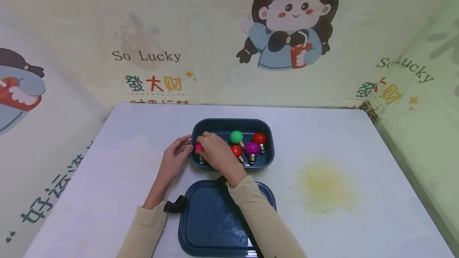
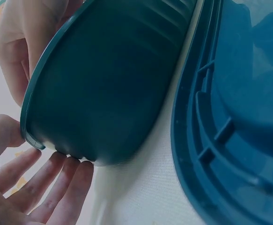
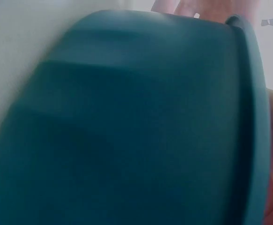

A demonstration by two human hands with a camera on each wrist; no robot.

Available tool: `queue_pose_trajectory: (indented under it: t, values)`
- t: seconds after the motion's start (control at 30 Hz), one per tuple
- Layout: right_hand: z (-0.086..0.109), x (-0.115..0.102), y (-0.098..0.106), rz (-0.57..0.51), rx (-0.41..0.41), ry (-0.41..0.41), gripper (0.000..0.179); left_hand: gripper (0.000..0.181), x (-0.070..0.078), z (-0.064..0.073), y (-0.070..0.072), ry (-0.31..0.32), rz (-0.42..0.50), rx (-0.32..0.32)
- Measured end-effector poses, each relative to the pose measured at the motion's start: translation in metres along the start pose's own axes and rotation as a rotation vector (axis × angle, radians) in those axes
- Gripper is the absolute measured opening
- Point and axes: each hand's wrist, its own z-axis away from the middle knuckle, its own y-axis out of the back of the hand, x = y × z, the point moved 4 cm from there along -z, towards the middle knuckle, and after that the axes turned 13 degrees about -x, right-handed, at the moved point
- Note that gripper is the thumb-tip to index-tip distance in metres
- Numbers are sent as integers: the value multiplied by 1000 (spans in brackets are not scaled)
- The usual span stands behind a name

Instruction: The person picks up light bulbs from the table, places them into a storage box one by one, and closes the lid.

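A dark blue rectangular box (image 1: pixel 267 162) stands on the table, holding several toy light bulbs with metal screw bases. My right hand (image 1: pixel 218 152) reaches into its left end, fingers bent down over a pink bulb (image 1: pixel 199 147); the fingertips are partly hidden. To the right lie a green bulb (image 1: pixel 236 137), a purple bulb (image 1: pixel 252 148) and two red ones. Against the left end of the box rests my left hand (image 1: pixel 175 154). In the left wrist view its fairly straight fingers (image 2: pixel 56 187) touch the outer wall, with the thumb at the rim.
A dark blue lid (image 1: pixel 208 226) lies in front of the box, partly beneath my right forearm. The white table (image 1: pixel 315 130) has a yellowish stain (image 1: pixel 326 186) on its right side. Printed cloth (image 1: pixel 215 31) hangs behind and along the sides.
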Motion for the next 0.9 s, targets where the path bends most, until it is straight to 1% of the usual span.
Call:
queue_pose_trajectory:
  t: [0.17,0.23,0.37,0.53,0.77,0.9]
  values:
    - [-1,1,-4,8,-6,3,36,45,-19,-6,1,-10,1,10]
    - [-2,3,-6,14,-11,0,36,46,-24,-7,2,-14,-2,15]
    - [-3,6,-9,21,-20,-2,35,46,-25,-8,2,-27,9,19]
    - [-4,7,-10,15,-25,3,35,45,-24,-9,2,-34,-1,20]
    - [-4,7,-9,26,-27,-3,34,42,13,5,-1,3,0,5]
    - [-3,6,-7,33,-22,-3,37,42,14,5,-1,-6,4,-1]
